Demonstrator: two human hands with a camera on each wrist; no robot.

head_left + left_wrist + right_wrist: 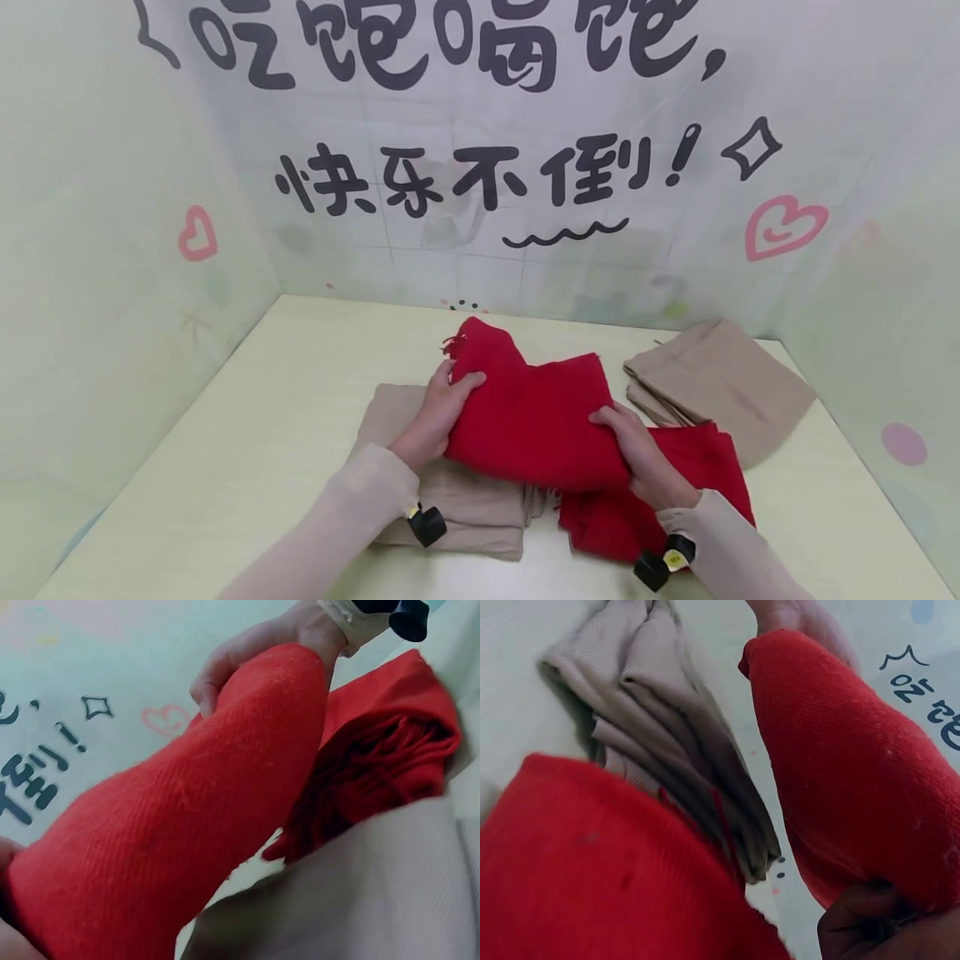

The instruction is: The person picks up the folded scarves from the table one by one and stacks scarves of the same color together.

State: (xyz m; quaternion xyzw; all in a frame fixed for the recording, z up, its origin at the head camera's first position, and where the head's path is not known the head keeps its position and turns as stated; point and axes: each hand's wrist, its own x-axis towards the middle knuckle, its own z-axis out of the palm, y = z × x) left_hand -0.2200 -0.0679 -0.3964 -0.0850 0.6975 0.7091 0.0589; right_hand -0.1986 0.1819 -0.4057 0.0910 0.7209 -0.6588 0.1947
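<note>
Two hands hold one folded red cloth (536,421) up over the table (247,450), tilted, with its top edge sagging between them. The left hand (435,412) pinches one side, thumb across the front, just below a corner with loose fringe (452,344); the right hand (637,450) is clamped on the opposite side, its thumb also in front. Most of the fingers are behind the fabric, so how far they curl there is hard to say.

Behind and below the left hand lies a folded beige cloth (480,533); under the right forearm lies a second red cloth (705,467), touching a far beige cloth (727,379) near the back corner.

The held piece looks ribbed, soft and light, likely limp and not slippery, with little risk of breaking. Both side edges, gripped through all layers, seem the best hold; the fringe would probably slip or tangle.
</note>
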